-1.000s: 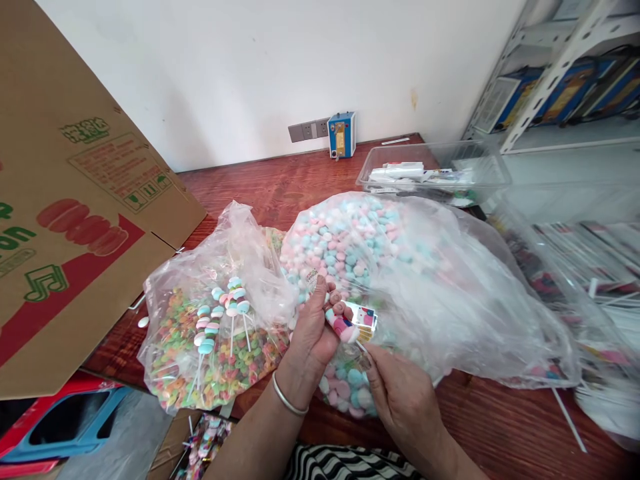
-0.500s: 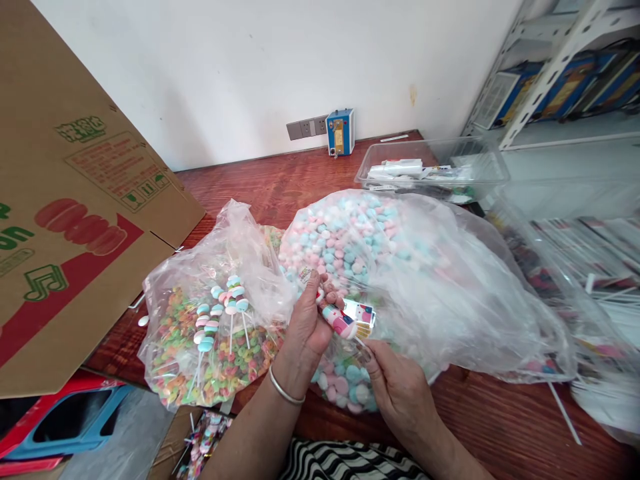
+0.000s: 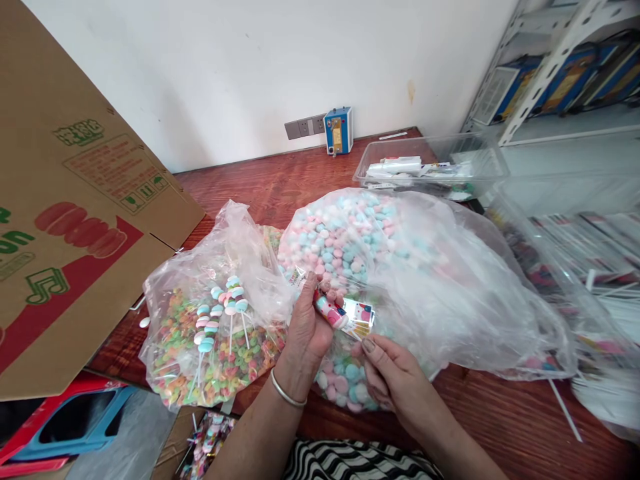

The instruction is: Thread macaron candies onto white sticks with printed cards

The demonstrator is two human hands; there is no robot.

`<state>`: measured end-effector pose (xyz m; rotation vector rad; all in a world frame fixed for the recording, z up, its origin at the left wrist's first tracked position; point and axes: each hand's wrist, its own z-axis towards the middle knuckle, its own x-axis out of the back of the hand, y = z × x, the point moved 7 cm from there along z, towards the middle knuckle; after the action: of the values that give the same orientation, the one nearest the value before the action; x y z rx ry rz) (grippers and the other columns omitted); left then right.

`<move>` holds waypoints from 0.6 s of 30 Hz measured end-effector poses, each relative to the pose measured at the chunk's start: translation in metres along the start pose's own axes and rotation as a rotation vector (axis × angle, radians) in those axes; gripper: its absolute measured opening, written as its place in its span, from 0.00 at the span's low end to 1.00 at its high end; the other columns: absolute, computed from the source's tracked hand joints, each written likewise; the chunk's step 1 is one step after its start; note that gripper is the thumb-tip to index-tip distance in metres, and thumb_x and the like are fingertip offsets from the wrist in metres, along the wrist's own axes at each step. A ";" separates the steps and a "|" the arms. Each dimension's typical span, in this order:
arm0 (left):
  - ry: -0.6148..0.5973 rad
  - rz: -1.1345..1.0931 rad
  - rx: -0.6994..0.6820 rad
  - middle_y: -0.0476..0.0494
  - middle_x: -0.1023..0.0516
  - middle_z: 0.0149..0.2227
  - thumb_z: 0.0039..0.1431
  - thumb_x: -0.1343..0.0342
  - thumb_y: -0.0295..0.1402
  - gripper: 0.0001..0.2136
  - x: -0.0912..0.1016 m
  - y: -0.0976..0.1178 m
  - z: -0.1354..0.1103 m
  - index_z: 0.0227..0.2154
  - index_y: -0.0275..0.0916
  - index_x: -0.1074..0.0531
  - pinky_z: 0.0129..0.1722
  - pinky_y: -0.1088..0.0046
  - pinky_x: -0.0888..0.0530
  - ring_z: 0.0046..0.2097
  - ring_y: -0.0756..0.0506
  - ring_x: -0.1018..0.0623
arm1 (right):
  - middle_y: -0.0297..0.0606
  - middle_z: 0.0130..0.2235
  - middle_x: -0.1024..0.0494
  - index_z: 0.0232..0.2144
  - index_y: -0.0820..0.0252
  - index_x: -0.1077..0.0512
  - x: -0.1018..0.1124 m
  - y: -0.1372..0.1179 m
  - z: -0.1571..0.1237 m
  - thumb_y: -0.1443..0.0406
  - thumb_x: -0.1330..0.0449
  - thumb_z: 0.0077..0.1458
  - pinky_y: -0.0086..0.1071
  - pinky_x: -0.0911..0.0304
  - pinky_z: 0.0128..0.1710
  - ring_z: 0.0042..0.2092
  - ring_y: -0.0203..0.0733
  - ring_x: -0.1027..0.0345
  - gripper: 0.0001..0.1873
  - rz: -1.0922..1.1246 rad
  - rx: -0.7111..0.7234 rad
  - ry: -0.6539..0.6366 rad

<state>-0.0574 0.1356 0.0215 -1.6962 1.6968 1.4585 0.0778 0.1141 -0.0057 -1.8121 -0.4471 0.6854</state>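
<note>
My left hand [image 3: 306, 331] is closed round a candy stick [image 3: 331, 313] of pink and white pieces with a small printed card [image 3: 361, 315] at its end. My right hand [image 3: 387, 370] pinches the thin white stick just below the candy. Both hands hover over a big clear bag of pink and blue candies [image 3: 350, 247] on the red wooden table [image 3: 270, 187]. To the left lies a second clear bag of multicoloured ring candies [image 3: 210, 347] with several finished pastel candy sticks [image 3: 220, 313] lying on top.
A large cardboard box [image 3: 75, 200] leans at the left. A clear plastic tray [image 3: 430, 167] sits at the back right, a blue device [image 3: 337, 130] by the wall socket. Packs of white sticks in plastic [image 3: 590, 267] lie at the right. A metal shelf [image 3: 555, 60] stands behind.
My right hand has moved up closer to the candy stick and my left hand. The stick has tilted slightly left.
</note>
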 end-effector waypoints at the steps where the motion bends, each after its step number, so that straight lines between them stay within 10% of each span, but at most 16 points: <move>1: -0.025 0.005 0.016 0.54 0.34 0.24 0.58 0.40 0.31 0.06 -0.002 0.000 -0.001 0.31 0.35 0.30 0.26 0.79 0.29 0.23 0.56 0.32 | 0.18 0.14 0.48 0.34 0.59 0.30 -0.007 0.004 -0.002 0.51 0.50 0.65 0.24 0.50 0.15 0.13 0.28 0.60 0.19 0.155 -0.083 -0.068; 4: -0.064 0.017 0.087 0.56 0.36 0.23 0.56 0.38 0.31 0.07 -0.006 -0.003 -0.003 0.30 0.35 0.31 0.24 0.82 0.30 0.21 0.58 0.34 | 0.18 0.13 0.48 0.37 0.59 0.28 -0.012 -0.001 -0.006 0.53 0.50 0.65 0.24 0.48 0.15 0.13 0.28 0.59 0.18 0.181 -0.036 -0.128; 7: -0.014 -0.007 0.138 0.56 0.36 0.22 0.58 0.39 0.32 0.08 -0.005 -0.008 0.000 0.30 0.35 0.32 0.23 0.83 0.30 0.20 0.58 0.34 | 0.32 0.20 0.29 0.41 0.61 0.26 -0.003 -0.026 -0.011 0.59 0.49 0.65 0.29 0.38 0.23 0.21 0.35 0.37 0.15 -0.431 0.438 0.036; 11: 0.045 0.017 0.105 0.55 0.36 0.21 0.58 0.40 0.36 0.11 -0.002 -0.016 0.001 0.28 0.36 0.34 0.21 0.83 0.32 0.19 0.57 0.35 | 0.36 0.20 0.26 0.43 0.68 0.25 -0.010 -0.038 -0.019 0.69 0.50 0.63 0.31 0.38 0.27 0.22 0.38 0.34 0.14 -1.110 0.890 0.259; 14: 0.017 0.100 0.058 0.55 0.34 0.20 0.56 0.38 0.39 0.13 -0.003 -0.022 -0.004 0.28 0.36 0.33 0.25 0.79 0.28 0.20 0.56 0.32 | 0.38 0.23 0.26 0.40 0.66 0.27 -0.005 -0.033 -0.008 0.68 0.53 0.65 0.30 0.40 0.25 0.23 0.38 0.33 0.15 -1.012 0.706 0.255; 18: -0.052 0.214 0.043 0.46 0.24 0.31 0.54 0.36 0.41 0.15 -0.004 -0.025 -0.015 0.37 0.35 0.28 0.37 0.71 0.24 0.33 0.48 0.21 | 0.28 0.20 0.33 0.39 0.61 0.30 0.005 -0.014 0.004 0.58 0.53 0.67 0.27 0.45 0.21 0.20 0.34 0.42 0.16 -0.347 0.269 0.148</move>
<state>-0.0281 0.1316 0.0201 -1.4788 1.9150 1.5306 0.0792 0.1244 0.0058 -1.4722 -0.5276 0.3497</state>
